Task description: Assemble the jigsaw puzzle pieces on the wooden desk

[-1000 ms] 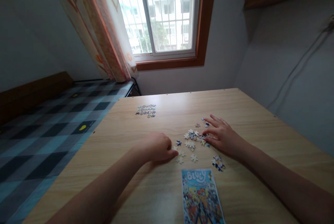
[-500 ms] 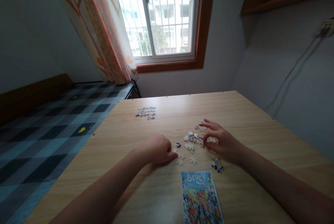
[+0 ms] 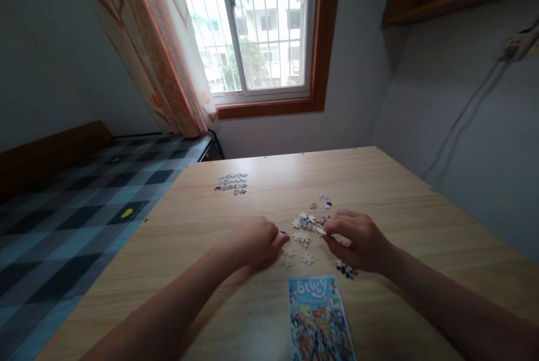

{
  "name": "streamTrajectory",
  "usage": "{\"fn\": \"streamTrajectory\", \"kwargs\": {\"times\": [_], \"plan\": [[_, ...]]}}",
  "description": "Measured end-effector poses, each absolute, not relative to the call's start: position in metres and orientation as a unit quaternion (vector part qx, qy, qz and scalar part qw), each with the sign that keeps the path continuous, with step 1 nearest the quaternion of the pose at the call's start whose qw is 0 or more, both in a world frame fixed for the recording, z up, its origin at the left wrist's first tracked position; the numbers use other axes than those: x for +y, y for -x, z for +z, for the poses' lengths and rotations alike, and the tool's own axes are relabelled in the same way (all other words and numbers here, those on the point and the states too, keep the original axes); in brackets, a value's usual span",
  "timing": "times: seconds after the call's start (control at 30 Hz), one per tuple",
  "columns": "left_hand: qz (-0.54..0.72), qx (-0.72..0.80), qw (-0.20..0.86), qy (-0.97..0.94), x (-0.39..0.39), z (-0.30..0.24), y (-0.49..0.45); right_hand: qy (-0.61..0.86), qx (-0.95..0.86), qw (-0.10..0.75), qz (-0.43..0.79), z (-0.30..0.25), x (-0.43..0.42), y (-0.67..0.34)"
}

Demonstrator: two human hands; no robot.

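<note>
My left hand (image 3: 259,240) is closed in a pinch on a small dark-blue puzzle piece (image 3: 283,232), left of the loose pile. Across from it, my right hand (image 3: 357,237) has thumb and fingers together on a pale puzzle piece (image 3: 320,231) at the pile's right edge. Between the hands lies a pile of jigsaw pieces (image 3: 304,220), some coloured, some with pale backs up. Several pale pieces (image 3: 307,259) lie nearer me. A cluster of blue pieces (image 3: 346,269) sits below my right hand, which hides part of the tabletop there.
Rows of puzzle pieces (image 3: 232,183) lie at the table's far left. A few loose pieces (image 3: 324,197) are beyond the pile. Close to me lies a colourful Bluey picture sheet or box (image 3: 320,316) on the wooden table (image 3: 177,271). A bed (image 3: 101,198) stands on the left.
My right hand has come down from the far pieces and its fingers have closed on a pale piece. My left hand has pinched the dark-blue piece that lay beside it.
</note>
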State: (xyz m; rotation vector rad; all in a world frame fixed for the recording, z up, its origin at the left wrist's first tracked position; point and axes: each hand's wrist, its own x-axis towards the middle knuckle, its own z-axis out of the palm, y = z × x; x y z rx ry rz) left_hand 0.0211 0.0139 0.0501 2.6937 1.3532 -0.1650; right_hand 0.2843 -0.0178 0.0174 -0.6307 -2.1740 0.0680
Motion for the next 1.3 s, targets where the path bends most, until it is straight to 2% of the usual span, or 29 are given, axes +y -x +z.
{"fn": "streamTrajectory", "kwargs": {"times": [0.2,0.4,0.57,0.73,0.83,0.93,1.1,1.3], "plan": [[0.155,0.327,0.152,-0.920,0.000,0.059,-0.032,0.216,-0.890,0.398,0.049,0.020,-0.027,-0.274],[0.152,0.265,0.213,-0.928,-0.007,0.052,-0.040,0.215,-0.902,0.368,0.062,0.021,-0.030,-0.271],[0.174,0.318,0.200,-0.910,0.008,0.054,-0.029,0.248,-0.888,0.387,0.025,0.023,-0.019,-0.286],[0.257,0.459,0.139,-0.839,0.057,0.060,0.020,0.394,-0.803,0.447,0.004,0.011,0.011,-0.318],[0.239,0.542,0.130,-0.796,0.086,0.058,0.059,0.501,-0.720,0.480,0.034,-0.002,0.027,-0.334],[0.165,0.589,0.119,-0.782,0.105,0.047,0.091,0.564,-0.637,0.516,0.100,-0.013,0.038,-0.342],[0.095,0.623,0.112,-0.768,0.116,0.027,0.121,0.578,-0.557,0.569,0.179,-0.020,0.046,-0.345],[0.073,0.647,0.075,-0.755,0.116,0.025,0.128,0.585,-0.566,0.550,0.187,-0.022,0.045,-0.347]]}}
